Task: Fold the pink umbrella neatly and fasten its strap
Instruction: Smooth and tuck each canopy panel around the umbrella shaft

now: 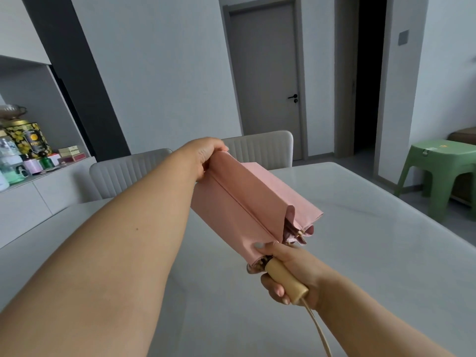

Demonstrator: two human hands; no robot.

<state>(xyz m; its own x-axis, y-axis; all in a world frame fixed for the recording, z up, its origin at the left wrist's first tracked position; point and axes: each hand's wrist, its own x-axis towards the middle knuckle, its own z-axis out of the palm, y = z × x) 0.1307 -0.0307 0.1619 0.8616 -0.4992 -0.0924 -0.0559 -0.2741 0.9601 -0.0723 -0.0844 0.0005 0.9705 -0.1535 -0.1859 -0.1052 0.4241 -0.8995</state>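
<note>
The pink umbrella (247, 199) is collapsed and held in the air above the table, its tip pointing away from me. Its fabric panels hang in loose flat flaps, not wrapped around the shaft. My left hand (206, 155) grips the far tip end of the canopy. My right hand (286, 271) is closed around the pale wooden handle (286, 279), thumb pressing the fabric edge near the rib ends. A beige wrist cord (318, 328) dangles from the handle. The fastening strap is not visible.
A white marble-look table (360, 253) lies below my hands. Two light grey chairs (260, 148) stand at its far side. A sideboard with tins and bottles (23, 150) is at left, a green plastic stool (438, 166) at right, a grey door (265, 73) behind.
</note>
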